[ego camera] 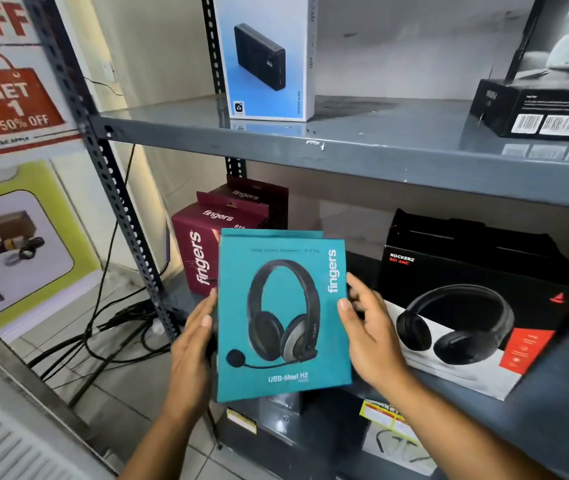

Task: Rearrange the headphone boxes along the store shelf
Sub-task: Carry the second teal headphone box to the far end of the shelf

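A teal headphone box [283, 317] marked "fingers USB-Meet H2" stands upright at the front of the middle shelf [553, 403], facing me. A second teal box edge shows just behind its top. My left hand [194, 344] presses flat against its left side. My right hand [367, 327] grips its right edge, thumb on the front. Two maroon "fingers" boxes [213, 237] stand behind it to the left. A large black "Rockerz" headphone box [477, 299] lies to the right.
The upper shelf [345, 147] holds a blue-and-white power bank box [269, 60] and a black box [546, 102] at the right. A perforated steel post [116, 188] runs down the left, with black cables [116, 327] on the floor. Posters cover the left wall.
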The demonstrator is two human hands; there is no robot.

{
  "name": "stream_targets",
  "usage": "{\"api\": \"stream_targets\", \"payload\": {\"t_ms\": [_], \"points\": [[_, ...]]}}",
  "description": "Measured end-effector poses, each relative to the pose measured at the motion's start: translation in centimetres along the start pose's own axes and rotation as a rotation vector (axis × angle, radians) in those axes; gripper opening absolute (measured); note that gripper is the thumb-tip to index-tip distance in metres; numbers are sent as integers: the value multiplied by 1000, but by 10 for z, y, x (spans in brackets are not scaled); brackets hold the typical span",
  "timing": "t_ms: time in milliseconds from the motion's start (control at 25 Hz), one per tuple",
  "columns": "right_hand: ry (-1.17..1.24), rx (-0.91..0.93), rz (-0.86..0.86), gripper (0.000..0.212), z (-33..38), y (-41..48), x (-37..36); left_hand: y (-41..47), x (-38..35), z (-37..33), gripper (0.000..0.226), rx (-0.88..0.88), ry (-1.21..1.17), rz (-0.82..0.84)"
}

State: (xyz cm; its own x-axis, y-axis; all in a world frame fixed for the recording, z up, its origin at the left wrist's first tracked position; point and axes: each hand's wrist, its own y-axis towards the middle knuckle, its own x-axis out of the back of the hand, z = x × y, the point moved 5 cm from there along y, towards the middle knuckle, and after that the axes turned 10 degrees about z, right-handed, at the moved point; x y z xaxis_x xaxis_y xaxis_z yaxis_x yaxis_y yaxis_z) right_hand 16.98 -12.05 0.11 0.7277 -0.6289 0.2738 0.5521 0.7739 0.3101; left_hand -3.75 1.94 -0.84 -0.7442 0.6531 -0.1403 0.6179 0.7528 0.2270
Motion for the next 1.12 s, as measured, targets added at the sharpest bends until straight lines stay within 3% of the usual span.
{"api": "stream_targets", "payload": {"t_ms": [120,320,560,800,960,1080,1120], "points": [[132,68,11,33,21,-6,8,-18,-4,-20,54,2,-103,0],[192,76,23,39,31,-32,23,-49,-24,-40,51,-7,-129,-27],[201,91,-66,44,32,-90,76,-79,-78,-49,38,-38,69,-4],[99,71,-422,27,11,-174,195,-99,-207,-12,45,-36,32,283],[113,47,-692,15,-3,-235,268,-118,-310,30,55,165,-118,551],[139,31,-825,6,-19,-267,311,-128,-378,45,48,267,-168,703],[133,10,-850,19,-25,-274,323,-128,-396,49,48,299,-192,727]]}}
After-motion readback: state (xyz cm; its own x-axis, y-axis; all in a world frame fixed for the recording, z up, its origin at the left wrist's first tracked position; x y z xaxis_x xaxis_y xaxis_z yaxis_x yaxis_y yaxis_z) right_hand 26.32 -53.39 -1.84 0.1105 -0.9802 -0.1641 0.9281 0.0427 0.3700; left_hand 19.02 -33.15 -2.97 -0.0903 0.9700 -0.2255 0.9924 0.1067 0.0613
